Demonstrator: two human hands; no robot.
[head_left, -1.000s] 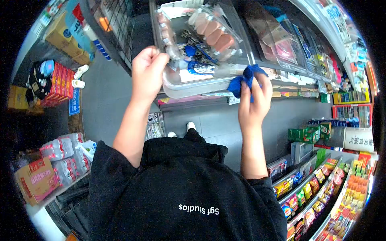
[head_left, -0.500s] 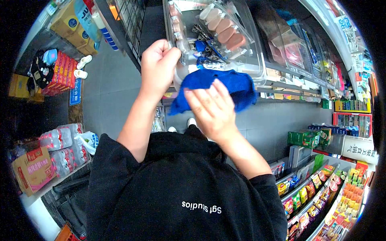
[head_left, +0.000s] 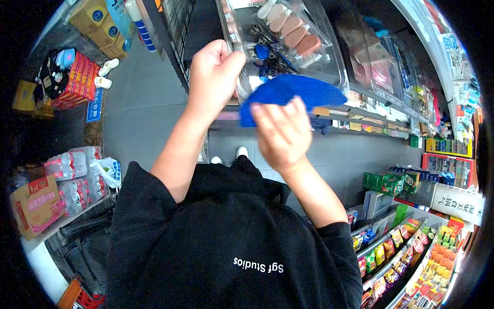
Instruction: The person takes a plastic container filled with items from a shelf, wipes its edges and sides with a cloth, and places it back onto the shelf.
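My left hand (head_left: 213, 77) is closed around the left side of a clear plastic bin (head_left: 335, 57), thumb pressed on the rim. A blue cloth (head_left: 301, 91) lies against the bin's front wall, and my right hand (head_left: 285, 135) holds it with the fingers over its lower edge; the hand is somewhat blurred. Inside the bin are a row of oval pads (head_left: 294, 36) in pale to brown tones and a jumble of dark metal and blue small items (head_left: 267, 54) whose kind I cannot make out. The cloth hides part of the bin's front.
To the right, more clear bins (head_left: 378, 69) stand along the shelf. Snack racks (head_left: 391, 252) and green boxes (head_left: 383, 183) are at lower right. Bottled-water packs (head_left: 80, 180) and a carton (head_left: 36, 206) sit at left. A black wire grid (head_left: 172, 31) rises beside the bin.
My right hand and the blue cloth have shifted slightly right in view, and the cloth's shape has changed. The bin and my left hand also appear further right and higher, as the camera view moved.
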